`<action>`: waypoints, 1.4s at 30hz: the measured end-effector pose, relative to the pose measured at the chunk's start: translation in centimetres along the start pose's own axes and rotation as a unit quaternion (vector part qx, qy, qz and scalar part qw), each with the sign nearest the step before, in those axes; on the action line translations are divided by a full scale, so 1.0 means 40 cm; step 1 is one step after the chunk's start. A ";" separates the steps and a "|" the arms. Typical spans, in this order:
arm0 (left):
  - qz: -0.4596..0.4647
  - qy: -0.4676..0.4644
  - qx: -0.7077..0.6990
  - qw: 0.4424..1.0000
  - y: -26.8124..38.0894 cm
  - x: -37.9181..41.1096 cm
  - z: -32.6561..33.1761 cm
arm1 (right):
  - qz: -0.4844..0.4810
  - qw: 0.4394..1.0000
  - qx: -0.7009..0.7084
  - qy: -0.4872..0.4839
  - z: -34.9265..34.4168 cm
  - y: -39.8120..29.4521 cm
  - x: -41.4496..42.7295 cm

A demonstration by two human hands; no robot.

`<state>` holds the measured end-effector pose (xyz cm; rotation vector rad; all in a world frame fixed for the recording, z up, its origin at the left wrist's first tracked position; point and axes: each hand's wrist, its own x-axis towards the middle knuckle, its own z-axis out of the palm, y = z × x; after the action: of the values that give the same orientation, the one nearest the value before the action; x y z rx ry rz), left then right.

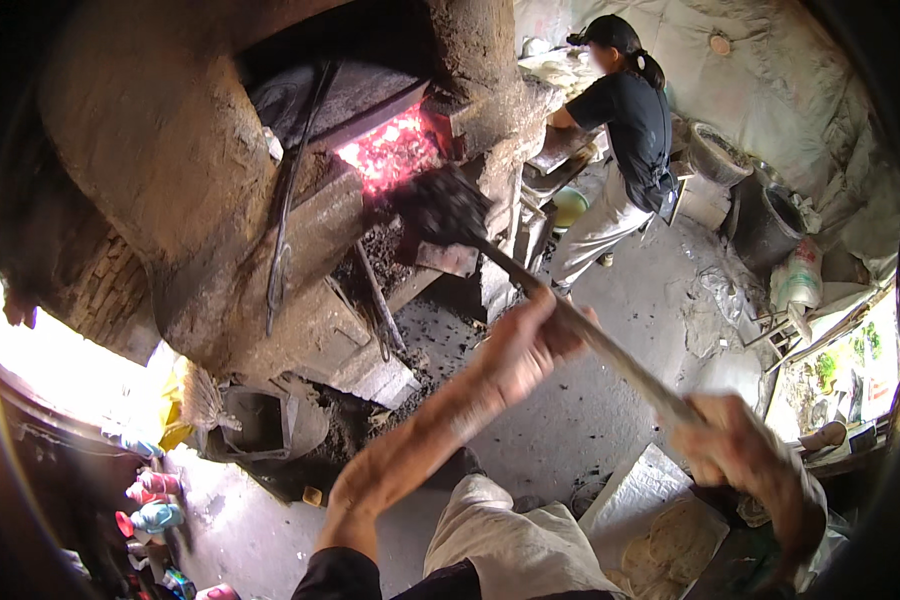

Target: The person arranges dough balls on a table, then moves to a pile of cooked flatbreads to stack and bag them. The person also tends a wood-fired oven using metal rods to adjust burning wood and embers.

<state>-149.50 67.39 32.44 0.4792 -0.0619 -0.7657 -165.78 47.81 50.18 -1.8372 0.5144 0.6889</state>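
Observation:
A long-handled shovel [622,352] slants across the view, its dark blade heaped with black coal [446,206]. My left hand [529,334] grips the wooden shaft near the blade, and my right hand [720,439] is closed around it farther back. Blurred by motion, the loaded blade is at the mouth of a clay oven [195,225]. Just beyond it glow red embers [394,150] in the firebox. Inside the oven, beside the embers, lies a flat dark slab [352,97].
A long iron rod [289,210] leans on the oven's front. Another person [630,112] stands beyond the oven at a work surface. Coal bits litter the floor [570,420]. Flatbreads [667,540] lie on a white sheet at lower right. Large tubs [769,221] stand along the wall.

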 end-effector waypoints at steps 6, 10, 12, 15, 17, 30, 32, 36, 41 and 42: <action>0.048 0.042 0.075 0.995 0.234 0.041 -0.094 | -0.078 0.996 0.016 -0.051 0.046 -0.117 0.194; 0.100 0.034 0.086 0.991 0.274 0.084 -0.103 | -0.091 0.995 -0.007 -0.036 0.055 -0.188 0.219; 0.140 0.049 0.090 0.985 0.308 0.093 -0.091 | -0.117 0.992 -0.023 -0.049 0.052 -0.214 0.255; 0.210 0.088 0.065 0.972 0.378 0.106 -0.118 | -0.166 0.982 -0.034 -0.080 0.089 -0.271 0.350; 0.248 0.140 0.139 0.949 0.424 0.147 -0.187 | -0.281 0.948 -0.117 -0.097 0.120 -0.312 0.446; 0.384 0.291 0.294 0.825 0.553 0.253 -0.362 | -0.460 0.885 -0.053 -0.033 0.372 -0.601 1.058; 0.379 0.322 0.229 0.837 0.489 0.248 -0.256 | -0.477 0.875 -0.006 -0.084 0.314 -0.489 1.041; 0.350 0.247 0.214 0.878 0.410 0.220 -0.259 | -0.442 0.893 -0.017 -0.084 0.268 -0.362 1.019; 0.341 0.277 0.225 0.870 0.384 0.204 -0.244 | -0.484 0.869 0.015 -0.103 0.265 -0.343 0.982; 0.330 0.283 0.209 0.876 0.375 0.186 -0.228 | -0.462 0.882 -0.002 -0.094 0.243 -0.332 0.942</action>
<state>-132.29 75.22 30.04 1.0150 0.1569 0.0928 -131.54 60.57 31.36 -1.7300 -0.4963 0.1905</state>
